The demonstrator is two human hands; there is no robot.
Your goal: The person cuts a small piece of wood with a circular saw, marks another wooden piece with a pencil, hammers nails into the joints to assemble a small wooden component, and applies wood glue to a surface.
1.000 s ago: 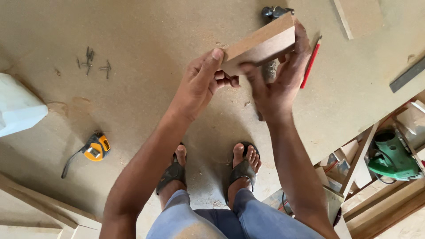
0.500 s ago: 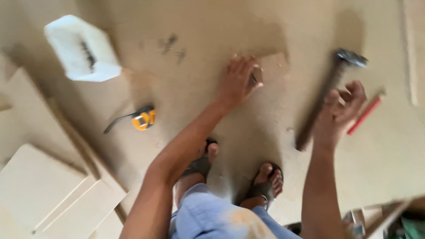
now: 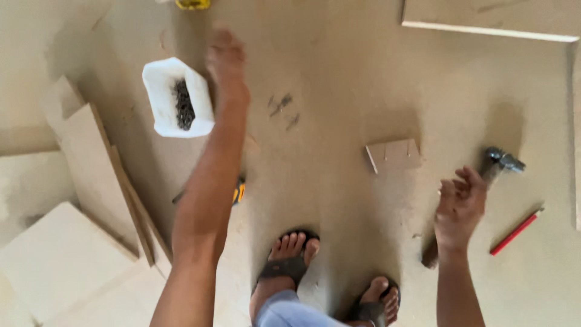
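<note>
Left hand [image 3: 227, 60] reaches beside the white tub [image 3: 163, 91] of nails [image 3: 183, 104]; right hand [image 3: 461, 209] (fingers loosely curled) hovers over the hammer [image 3: 484, 178].

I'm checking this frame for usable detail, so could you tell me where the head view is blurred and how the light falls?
Head view: the left hand near the white container is smeared by motion; the right hand over the hammer is slightly soft; the small wooden block and red pencil read clearly; light is soft and even, with faint shadows and no glare.

Left hand [image 3: 226, 60] motion-blurred; yellow tape measure [image 3: 238, 192] mostly hidden behind forearm (another yellow object [image 3: 192, 3] cut by top edge).
</note>
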